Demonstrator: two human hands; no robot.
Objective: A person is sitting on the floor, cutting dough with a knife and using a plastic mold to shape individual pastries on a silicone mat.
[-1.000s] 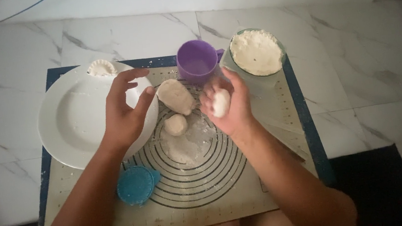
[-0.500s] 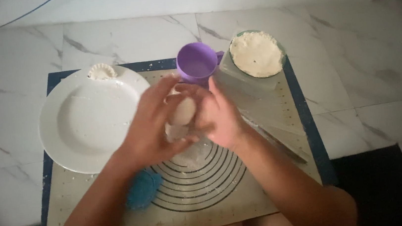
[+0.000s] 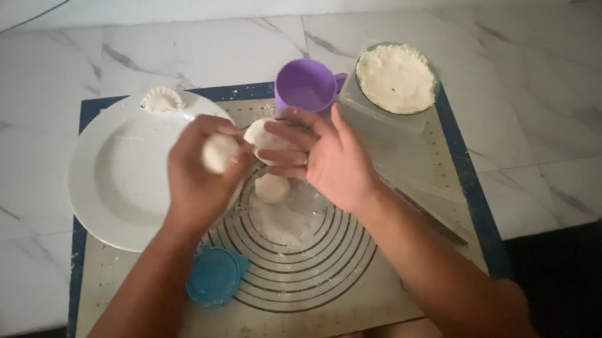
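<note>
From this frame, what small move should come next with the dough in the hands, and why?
Probably set the dough ball in the left hand down on the floured patch of the mat. The right hand already touches a flattened dough piece, and the floured centre lies just below both hands.

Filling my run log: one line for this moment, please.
left hand: holds small white dough ball | right hand: touches flat dough piece | over ringed pastry mat
</note>
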